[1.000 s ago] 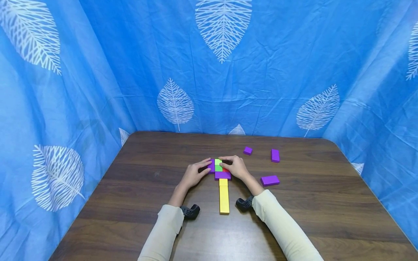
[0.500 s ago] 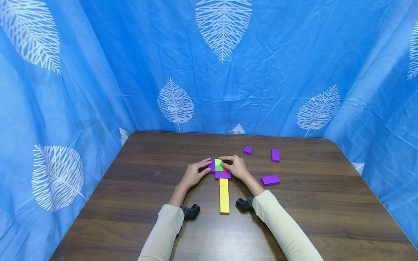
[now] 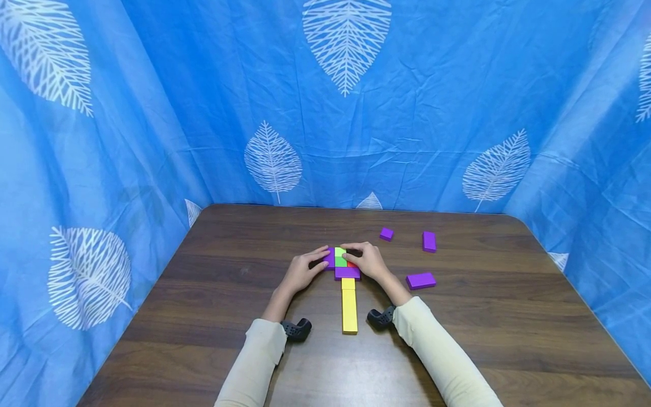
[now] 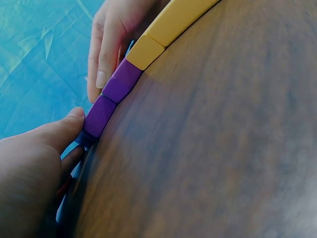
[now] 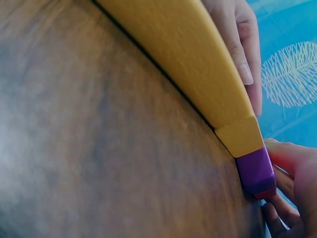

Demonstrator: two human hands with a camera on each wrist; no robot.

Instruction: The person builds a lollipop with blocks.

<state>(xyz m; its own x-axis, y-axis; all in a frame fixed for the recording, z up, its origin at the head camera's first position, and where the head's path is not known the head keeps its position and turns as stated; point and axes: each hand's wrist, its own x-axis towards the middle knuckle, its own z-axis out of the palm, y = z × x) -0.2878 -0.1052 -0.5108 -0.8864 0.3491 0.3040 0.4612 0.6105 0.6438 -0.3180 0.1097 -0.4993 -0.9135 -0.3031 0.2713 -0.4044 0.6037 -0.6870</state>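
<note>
In the head view, my left hand (image 3: 299, 272) pinches a purple block (image 3: 330, 259) at the left side of a flat block arrangement, thumb near and fingers far. My right hand (image 3: 370, 262) has its thumb and index finger about a light green block (image 3: 339, 252), which touches the purple one. A green block (image 3: 340, 262) and a partly covered red block (image 3: 350, 264) lie just nearer. Below them is a crosswise purple block (image 3: 347, 273), then a short yellow block (image 3: 348, 284) and a long yellow block (image 3: 349, 311) in line.
Three loose purple pieces lie to the right: a small block (image 3: 386, 234), an upright-lying block (image 3: 429, 242) and a sideways block (image 3: 420, 281). The brown wooden table (image 3: 203, 316) ends at a blue leaf-patterned curtain (image 3: 213, 113). Black devices sit at both wrists.
</note>
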